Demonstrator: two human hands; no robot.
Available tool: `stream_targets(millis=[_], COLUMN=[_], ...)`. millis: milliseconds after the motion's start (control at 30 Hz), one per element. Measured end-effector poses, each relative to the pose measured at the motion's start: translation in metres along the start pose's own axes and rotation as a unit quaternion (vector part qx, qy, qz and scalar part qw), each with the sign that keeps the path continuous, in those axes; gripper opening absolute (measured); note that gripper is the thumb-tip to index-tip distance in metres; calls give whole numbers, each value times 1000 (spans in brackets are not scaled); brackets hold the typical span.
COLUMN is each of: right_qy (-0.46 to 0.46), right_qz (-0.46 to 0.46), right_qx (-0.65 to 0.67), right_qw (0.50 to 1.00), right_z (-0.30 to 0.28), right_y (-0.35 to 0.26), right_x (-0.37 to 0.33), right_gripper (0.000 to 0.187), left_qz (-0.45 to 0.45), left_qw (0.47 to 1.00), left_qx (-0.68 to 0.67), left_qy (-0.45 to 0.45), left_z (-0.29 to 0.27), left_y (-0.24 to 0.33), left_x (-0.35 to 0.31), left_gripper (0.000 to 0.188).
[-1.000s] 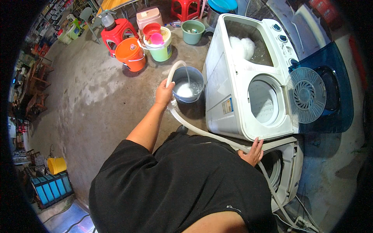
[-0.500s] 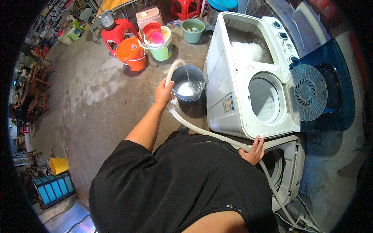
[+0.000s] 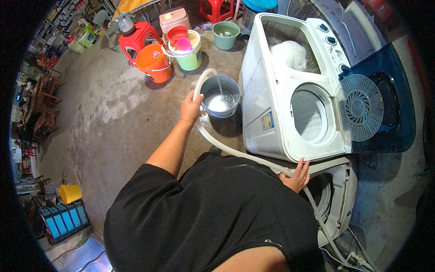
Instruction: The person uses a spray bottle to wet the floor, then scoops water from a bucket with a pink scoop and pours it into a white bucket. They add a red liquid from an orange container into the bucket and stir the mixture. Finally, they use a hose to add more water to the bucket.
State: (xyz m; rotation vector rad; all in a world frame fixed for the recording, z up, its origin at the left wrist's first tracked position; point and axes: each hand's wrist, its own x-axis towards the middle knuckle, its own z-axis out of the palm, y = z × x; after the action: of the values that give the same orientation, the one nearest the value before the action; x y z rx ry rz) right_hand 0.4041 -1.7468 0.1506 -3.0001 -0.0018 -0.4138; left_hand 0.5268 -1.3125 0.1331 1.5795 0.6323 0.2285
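Observation:
My left hand (image 3: 191, 109) is closed around a pale flexible hose (image 3: 220, 146) near its bent end. Water runs from that end into a grey-blue bucket (image 3: 210, 82), which stands on the floor and has white foam on the water inside. The hose curves past my body to my right hand (image 3: 297, 176). There the fingers lie stretched out by the near edge of a white twin-tub washing machine (image 3: 264, 97), with the hose passing beside or under them. White foam or cloth (image 3: 290, 55) bulges in the water of the machine's far tub; the near spin tub (image 3: 310, 115) stands uncovered.
A blue translucent lid (image 3: 398, 122) is folded out on the right. Another white machine (image 3: 340, 199) sits by my right side. Farther off are an orange bucket (image 3: 154, 65), a pale green bucket (image 3: 192, 59), a green basin (image 3: 225, 40) and a red stool (image 3: 216, 10).
The white mass in the far tub has shifted and looks rounder. Both hands keep their places, and water still flows from the hose.

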Motion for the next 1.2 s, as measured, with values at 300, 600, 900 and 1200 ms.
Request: stream_targets(millis=[300,600,900,1200], right_qy=[-14,-5,0,-24], right_qz=[2,0,-7,12], right_qx=[5,6,2,1], right_qw=[1000,1000,1000,1000], right_z=[-2,-3,-4,-9], right_y=[3,4,7,5], right_x=[1,1,1,2], right_gripper=[91,89,88,88], left_qz=[-14,30,34,27], left_qw=[1000,999,999,999], left_qx=[13,33,8,26], left_qy=[-2,8,4,13], left_z=[-1,3,7,9], left_y=[-5,-16,-10,-4], left_x=[2,9,4,-1], left_gripper=[34,29,28,35])
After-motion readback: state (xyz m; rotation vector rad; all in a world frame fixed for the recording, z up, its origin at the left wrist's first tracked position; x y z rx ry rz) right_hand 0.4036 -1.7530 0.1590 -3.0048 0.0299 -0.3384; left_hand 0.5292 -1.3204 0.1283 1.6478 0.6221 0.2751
